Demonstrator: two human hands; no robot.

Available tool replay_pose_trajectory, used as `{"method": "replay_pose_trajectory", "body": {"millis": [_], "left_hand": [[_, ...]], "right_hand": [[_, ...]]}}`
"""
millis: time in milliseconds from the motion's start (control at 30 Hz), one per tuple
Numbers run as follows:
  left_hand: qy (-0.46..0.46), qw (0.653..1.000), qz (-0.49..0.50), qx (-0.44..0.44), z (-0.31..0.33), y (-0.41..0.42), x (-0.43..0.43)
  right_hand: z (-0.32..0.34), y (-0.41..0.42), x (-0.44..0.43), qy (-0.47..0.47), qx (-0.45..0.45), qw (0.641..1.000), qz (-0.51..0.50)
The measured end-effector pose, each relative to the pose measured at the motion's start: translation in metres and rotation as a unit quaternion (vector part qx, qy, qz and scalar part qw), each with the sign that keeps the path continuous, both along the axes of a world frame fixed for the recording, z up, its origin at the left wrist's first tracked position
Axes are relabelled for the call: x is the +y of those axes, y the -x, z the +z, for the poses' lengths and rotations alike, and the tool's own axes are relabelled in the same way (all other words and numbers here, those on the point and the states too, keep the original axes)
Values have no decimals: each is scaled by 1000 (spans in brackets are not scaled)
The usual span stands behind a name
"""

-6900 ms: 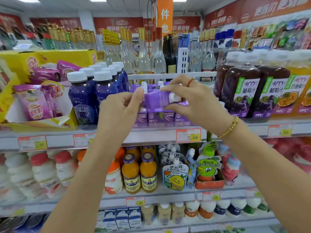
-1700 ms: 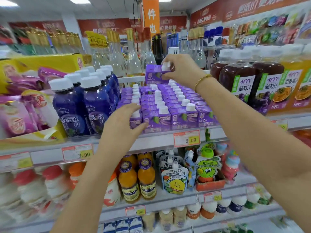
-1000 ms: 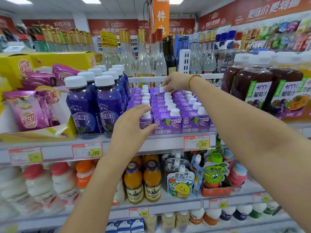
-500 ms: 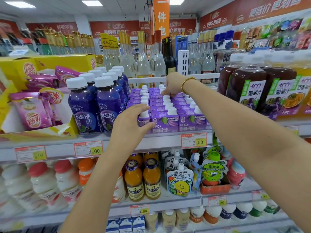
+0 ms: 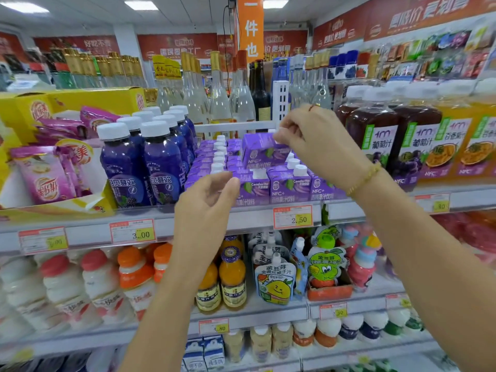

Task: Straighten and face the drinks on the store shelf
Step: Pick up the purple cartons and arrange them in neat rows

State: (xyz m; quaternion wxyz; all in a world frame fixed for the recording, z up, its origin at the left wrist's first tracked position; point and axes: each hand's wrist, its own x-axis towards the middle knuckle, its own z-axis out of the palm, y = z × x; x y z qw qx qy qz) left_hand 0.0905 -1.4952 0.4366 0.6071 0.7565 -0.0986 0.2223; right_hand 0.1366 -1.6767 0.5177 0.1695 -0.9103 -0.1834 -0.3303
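Small purple juice cartons (image 5: 290,186) with white caps stand in several rows on the upper shelf (image 5: 249,218). My right hand (image 5: 314,140) pinches the white cap of one purple carton (image 5: 261,153) and holds it upright above the middle rows. My left hand (image 5: 206,202) hovers in front of the front-left carton with loosely curled fingers. It hides that carton, and I see nothing held in it.
Purple bottles (image 5: 161,162) stand left of the cartons, dark grape juice bottles (image 5: 375,135) to the right. A yellow box of pink packets (image 5: 40,173) sits far left. Glass bottles (image 5: 220,98) stand behind a white rail. Orange juice bottles (image 5: 232,277) and pouches fill the shelf below.
My right hand came forward from the back row and now holds a carton raised by its cap. My left hand has come off the front-left carton.
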Motion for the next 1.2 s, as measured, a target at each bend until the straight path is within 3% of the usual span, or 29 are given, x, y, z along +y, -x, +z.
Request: {"method": "replay_pose_trajectory", "body": {"millis": [100,200,367,500,567,700,933,1133,1200], "left_hand": [[103,978,-113,141,-7,14,-16],[163,956,-155,190,-21,23,-27],[149,952,-152,221,-50,32,-35],[124,936,-214,248,-59,41,-35],[100,932,-244,247,-60,42,-31],[83,927,-291,222,-63,41,-21],[102,938,-265,198,-72,35,-13],[132,937,-208,247,-81,28,-17],[139,928,-197,283,-81,25,-16]], "right_hand": [[-28,47,0,-4,24,1000,14],[-59,74,-2,24,50,998,32],[-104,82,-21,38,60,987,142],[-126,84,-36,-57,153,972,171],[-133,87,-40,-159,216,947,176],[-144,94,-42,-372,325,842,214],[-163,102,-18,-545,372,716,226],[-163,106,-7,-562,420,686,190],[-167,105,-7,-560,394,712,157]]}}
